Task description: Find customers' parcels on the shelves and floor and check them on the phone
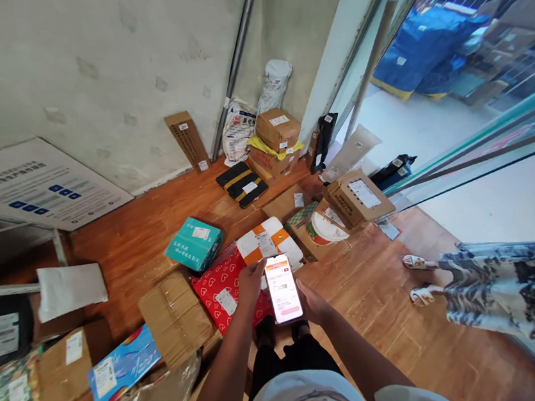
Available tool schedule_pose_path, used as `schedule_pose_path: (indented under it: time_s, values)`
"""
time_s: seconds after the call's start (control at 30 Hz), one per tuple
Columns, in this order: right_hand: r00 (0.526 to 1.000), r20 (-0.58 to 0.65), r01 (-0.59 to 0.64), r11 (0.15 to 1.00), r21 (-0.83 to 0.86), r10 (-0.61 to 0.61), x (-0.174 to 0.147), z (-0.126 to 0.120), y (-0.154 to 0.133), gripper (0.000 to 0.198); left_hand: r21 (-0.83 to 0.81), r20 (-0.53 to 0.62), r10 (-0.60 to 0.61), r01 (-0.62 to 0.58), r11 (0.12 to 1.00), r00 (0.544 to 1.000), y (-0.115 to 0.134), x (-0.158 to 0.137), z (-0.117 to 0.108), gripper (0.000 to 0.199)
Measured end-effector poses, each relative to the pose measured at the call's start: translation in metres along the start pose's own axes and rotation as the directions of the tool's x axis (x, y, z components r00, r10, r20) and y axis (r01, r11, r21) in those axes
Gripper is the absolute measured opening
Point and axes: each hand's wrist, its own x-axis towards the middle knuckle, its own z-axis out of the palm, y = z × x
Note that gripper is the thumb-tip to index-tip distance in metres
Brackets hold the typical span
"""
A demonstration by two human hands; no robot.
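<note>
A smartphone (283,290) with a lit screen is held upright in front of my body, between both hands. My left hand (252,284) grips its left edge, the thumb near the top corner. Along the right edge, my right hand (314,301) is closed about the phone's side; its fingertips are partly hidden behind it. Below and beyond the phone lie parcels on the floor: a red package with white hearts (219,283), a white and orange parcel (268,239) and a teal box (194,242).
Cardboard boxes (177,317) and bags cover the floor at left. More stacked parcels (278,128) stand by the wall corner. An open box holds a white-lidded tub (326,227). A person in a patterned garment (514,288) stands at right, near the glass door (485,156). A white board (43,181) leans left.
</note>
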Motion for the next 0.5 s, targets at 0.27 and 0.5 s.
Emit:
schedule_pose_path:
  time_s: [0.27, 0.5]
  values:
    - [0.953, -0.298, 0.036, 0.998, -0.058, -0.052, 0.016, 0.026, 0.005, 0.049, 0.145, 0.001, 0.06, -0.059, 0.988, 0.998, 0.018, -0.013, -0.011, 0.047]
    - [0.947, -0.316, 0.051, 0.998, -0.039, -0.061, 0.019, 0.044, 0.01, 0.05, 0.137, 0.03, 0.061, -0.064, 0.989, 0.998, 0.019, -0.005, -0.023, 0.048]
